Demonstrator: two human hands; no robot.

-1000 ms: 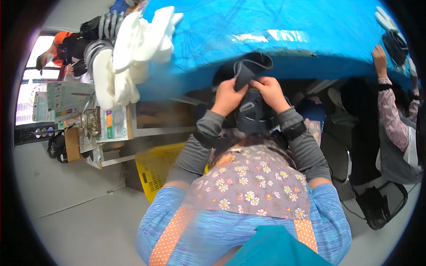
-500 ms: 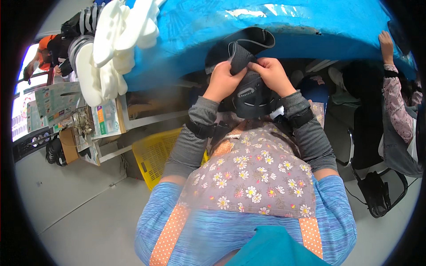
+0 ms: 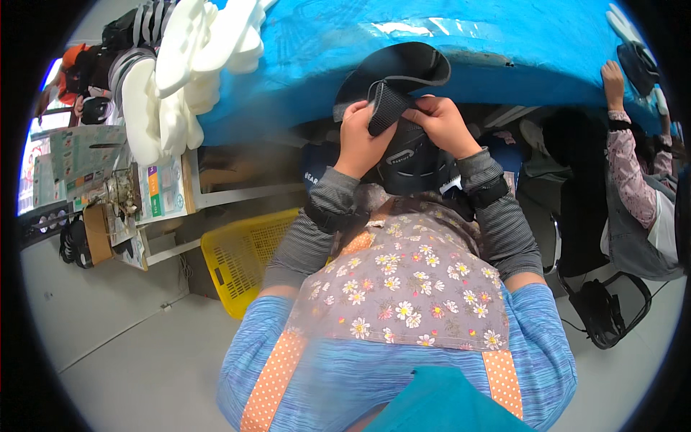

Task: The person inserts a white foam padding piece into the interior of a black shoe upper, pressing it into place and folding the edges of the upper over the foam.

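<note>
A black shoe upper (image 3: 409,160) with a ribbed mesh part hangs over my lap between my two hands. Its wide dark flap (image 3: 403,61) stands up and leans on the edge of the blue-covered table (image 3: 324,72). My left hand (image 3: 362,144) is closed on the folded mesh edge. My right hand (image 3: 448,128) pinches the same edge from the other side, thumb and fingers pressed together. A small white piece (image 3: 451,185) shows beside my right wrist; I cannot tell what it is.
White sole-shaped pieces (image 3: 180,79) are heaped at the table's left end. A yellow plastic basket (image 3: 241,259) sits on the floor left of me. At the right, another person's hand (image 3: 613,83) rests on the table edge, near a black chair (image 3: 608,309).
The view has shifted slightly. The upper's dark flap now stands more open and rounder above my hands, which keep their grip. The co-worker's arm at the right appears a little lower.
</note>
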